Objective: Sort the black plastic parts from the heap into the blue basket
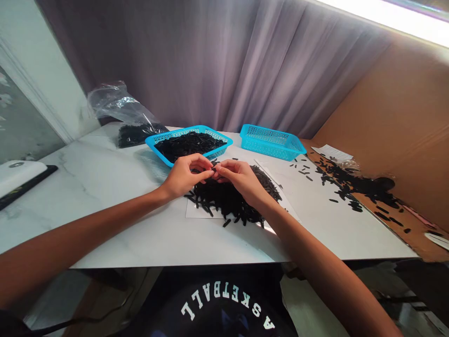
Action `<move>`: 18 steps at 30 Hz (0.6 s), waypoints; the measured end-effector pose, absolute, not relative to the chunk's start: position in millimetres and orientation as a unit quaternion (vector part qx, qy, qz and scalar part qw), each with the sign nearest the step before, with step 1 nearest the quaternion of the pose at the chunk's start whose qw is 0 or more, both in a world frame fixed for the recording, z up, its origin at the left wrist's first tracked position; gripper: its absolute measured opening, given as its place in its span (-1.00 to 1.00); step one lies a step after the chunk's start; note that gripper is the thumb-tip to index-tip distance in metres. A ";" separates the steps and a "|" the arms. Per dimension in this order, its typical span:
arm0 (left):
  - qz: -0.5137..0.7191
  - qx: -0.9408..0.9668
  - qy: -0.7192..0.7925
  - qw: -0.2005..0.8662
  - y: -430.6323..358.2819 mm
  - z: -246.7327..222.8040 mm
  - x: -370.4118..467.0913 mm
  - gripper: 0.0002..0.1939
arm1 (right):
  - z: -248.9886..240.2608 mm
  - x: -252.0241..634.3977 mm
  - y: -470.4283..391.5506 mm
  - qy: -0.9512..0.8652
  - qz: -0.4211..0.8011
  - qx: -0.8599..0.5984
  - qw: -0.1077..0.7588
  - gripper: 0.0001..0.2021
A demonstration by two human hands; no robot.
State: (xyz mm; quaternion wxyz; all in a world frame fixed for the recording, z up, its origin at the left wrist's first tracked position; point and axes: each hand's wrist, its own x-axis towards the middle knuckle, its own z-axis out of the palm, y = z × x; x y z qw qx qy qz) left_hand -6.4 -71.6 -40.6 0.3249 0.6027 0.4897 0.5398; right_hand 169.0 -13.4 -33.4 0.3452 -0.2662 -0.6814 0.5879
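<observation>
My left hand [185,174] and my right hand [240,177] meet above a pile of small black pieces [228,201] on a white sheet. The fingertips of both are pinched together around something small and dark, mostly hidden by the fingers. Behind my left hand, a blue basket [166,161] holds many similar black strips. A second blue basket [273,147] stands to its right, behind the pile.
A clear plastic bag [119,105] with black pieces lies at the back left. More black pieces [354,182] are scattered at the right, near a paper slip [332,153]. A white device [21,173] sits at the far left edge.
</observation>
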 end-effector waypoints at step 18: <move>0.502 0.620 0.510 0.322 -71.6 -42.5 -7.5 -0.69 | -31.1 172.7 -11.2 -0.667 0.594 -0.256 0.369 -0.65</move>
